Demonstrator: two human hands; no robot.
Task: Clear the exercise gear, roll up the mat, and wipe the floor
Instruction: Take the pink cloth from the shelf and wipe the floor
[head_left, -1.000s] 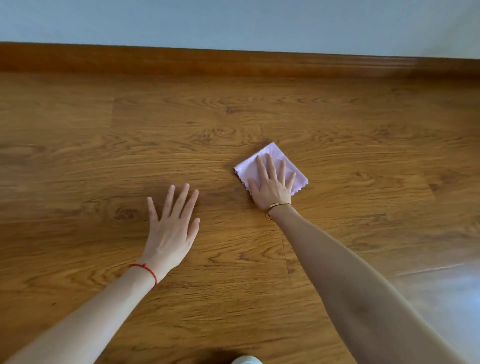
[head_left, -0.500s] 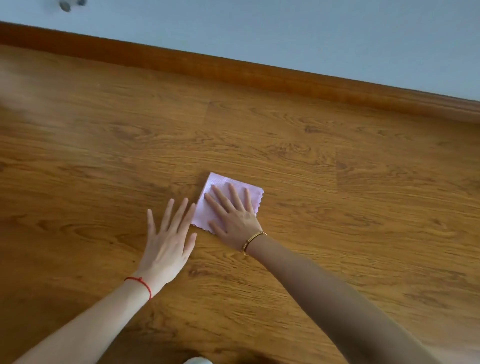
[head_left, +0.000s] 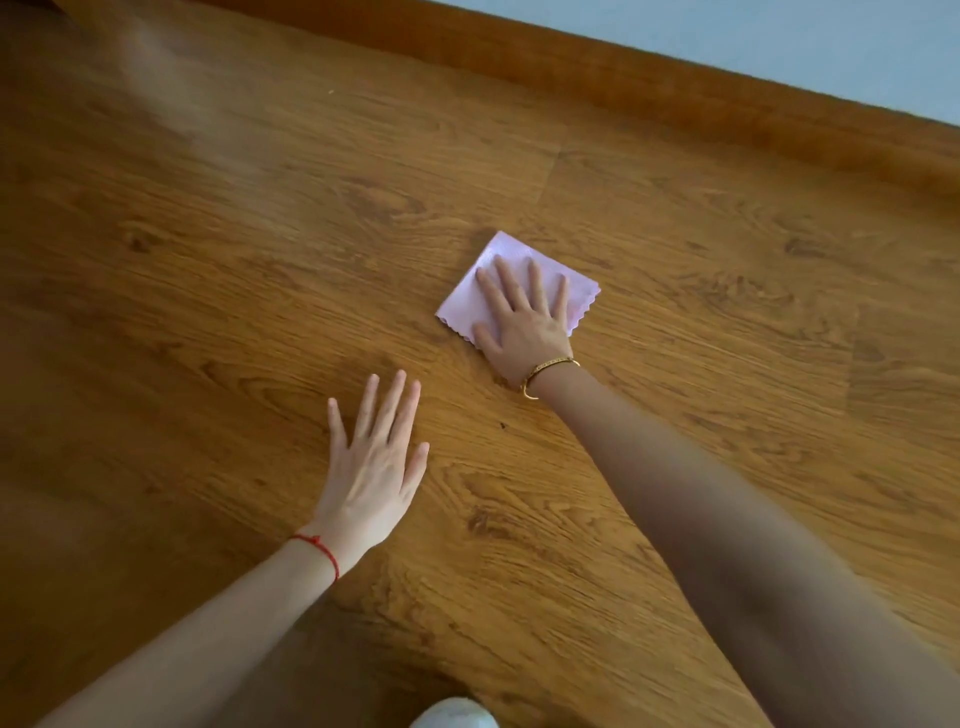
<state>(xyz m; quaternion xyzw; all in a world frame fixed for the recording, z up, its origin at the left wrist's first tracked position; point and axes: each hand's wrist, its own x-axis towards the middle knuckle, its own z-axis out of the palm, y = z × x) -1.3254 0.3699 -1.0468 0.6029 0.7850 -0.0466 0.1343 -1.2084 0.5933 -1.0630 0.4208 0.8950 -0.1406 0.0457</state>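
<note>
A: What's cut off or hard to read here?

B: Both forearms run out of the bottom of the view, and a white rounded thing (head_left: 453, 714) at the bottom edge is clipped too much to identify. The far left of the wooden floor (head_left: 208, 260) is smeared with blur. The middle of the pink cloth (head_left: 498, 270) is hidden under the palm, so only its corners and scalloped edges show.

A: Where is that cloth, and what is the right hand doing?

B: It lies flat on the floor, well short of the wooden skirting board (head_left: 675, 93). The right hand (head_left: 524, 322), with a gold bangle (head_left: 545, 371) at the wrist, is pressed flat on it, fingers spread and straight, not curled around anything.

A: And the left hand?

B: The left hand (head_left: 371, 467) is palm down on bare floor, fingers extended and loose, grasping nothing, a red string bracelet (head_left: 319, 551) at its wrist. It is near the cloth but apart from it.

A: What differs from half a second ago?

B: Then the cloth sat just beside the left fingertips. Now it has slid away to the right, opening a clear gap. The skirting board also slants more steeply across the top, and less of the pale wall (head_left: 779, 36) shows.
</note>
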